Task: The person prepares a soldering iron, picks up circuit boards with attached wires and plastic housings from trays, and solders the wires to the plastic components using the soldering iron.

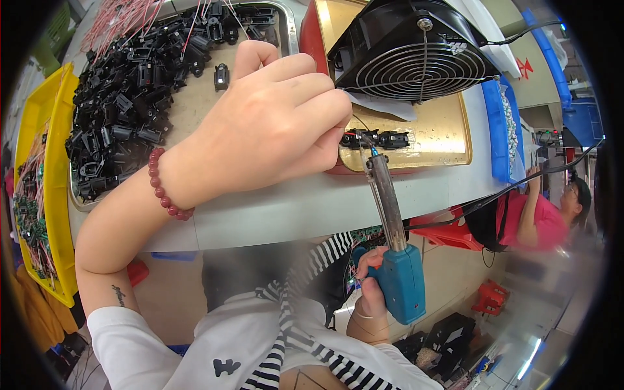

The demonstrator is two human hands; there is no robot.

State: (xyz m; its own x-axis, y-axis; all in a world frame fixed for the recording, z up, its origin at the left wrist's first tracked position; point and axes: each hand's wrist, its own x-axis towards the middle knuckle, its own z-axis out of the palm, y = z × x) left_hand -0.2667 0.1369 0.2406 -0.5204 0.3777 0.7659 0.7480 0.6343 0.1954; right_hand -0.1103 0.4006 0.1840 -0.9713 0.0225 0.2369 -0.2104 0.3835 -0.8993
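Note:
My right hand [372, 289] grips the teal handle of a soldering gun [403, 283]. Its metal barrel points up and away, with the tip at a small black plastic housing [356, 138]. A second black housing [393, 140] lies end to end with it on a gold metal tin [445, 130]. My left hand [286, 117] is closed beside the first housing, knuckles up. Its fingertips are hidden, so what they pinch cannot be made out. A short bit of red wire shows at that housing.
A metal tray [289, 29] at the left holds many black housings [140, 84] and red-and-white wires [120, 26]. A black fan [422, 62] stands behind the tin. Left is a yellow bin [62, 195]; right, a blue bin [497, 136]. A person in pink [539, 218] sits farther right.

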